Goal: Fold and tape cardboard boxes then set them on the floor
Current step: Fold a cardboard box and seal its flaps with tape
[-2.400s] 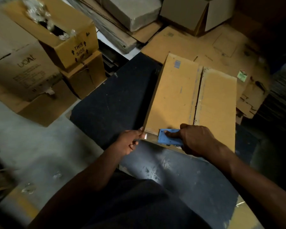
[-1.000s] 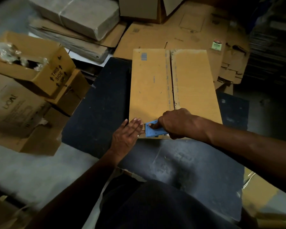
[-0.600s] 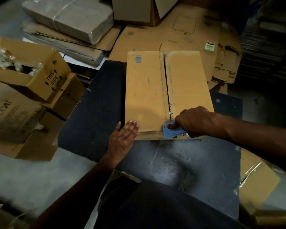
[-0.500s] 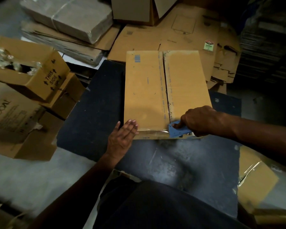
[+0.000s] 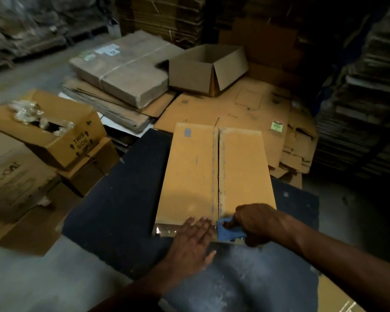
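Observation:
A brown cardboard box lies on a dark table with its two flaps closed and a seam running down the middle. My right hand grips a blue tape dispenser at the near end of that seam. Clear tape shines along the box's near edge. My left hand lies flat with spread fingers on that near edge, just left of the dispenser.
An open empty box stands behind on flattened cardboard sheets. A strapped bundle of flat cartons lies at the back left. Boxes marked "THIS SIDE" are stacked on the left. Cardboard stacks rise at the right.
My right hand slid the dispenser along the near edge to the right and then back to the seam. My left hand moved right and flattened on the taped edge. The view has tilted upward.

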